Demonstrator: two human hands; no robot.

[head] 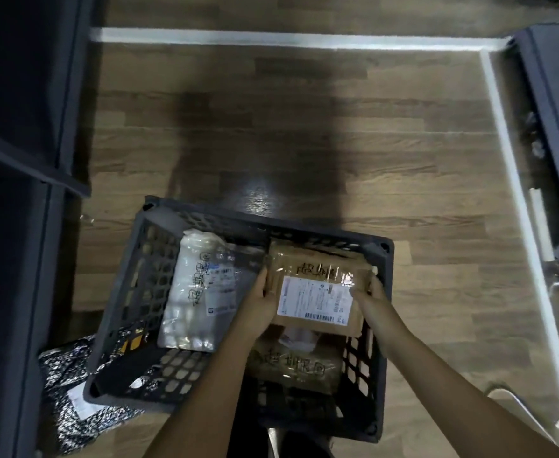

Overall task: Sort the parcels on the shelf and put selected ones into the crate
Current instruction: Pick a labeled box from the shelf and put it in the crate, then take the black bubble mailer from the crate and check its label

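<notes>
The left hand (256, 304) and right hand (372, 292) are gripping the brown parcel (304, 262) by its side edges, fingers together and curled round them, at the far right corner of the crate (146, 259). A second brown parcel (296, 363) is lying beneath it, and a white parcel (192, 292) along the left wall. Open floor (304, 127) is stretching beyond the far rim.

1. Crate (149, 269): dark grey moulded plastic, lattice walls, matt finish.
2. Upper brown parcel (304, 259): brown kraft paper, matt, with glossy clear tape across it. Label (314, 297): smooth white paper.
3. Lower brown parcel (294, 365): brown paper under glossy tape.
4. White parcel (185, 292): translucent plastic wrap, glossy and wrinkled.
5. Floor (387, 143): wood-grain planks, smooth, with a reflective sheen.
6. Patterned bag (69, 368): black-and-white plastic film, crinkled.
</notes>
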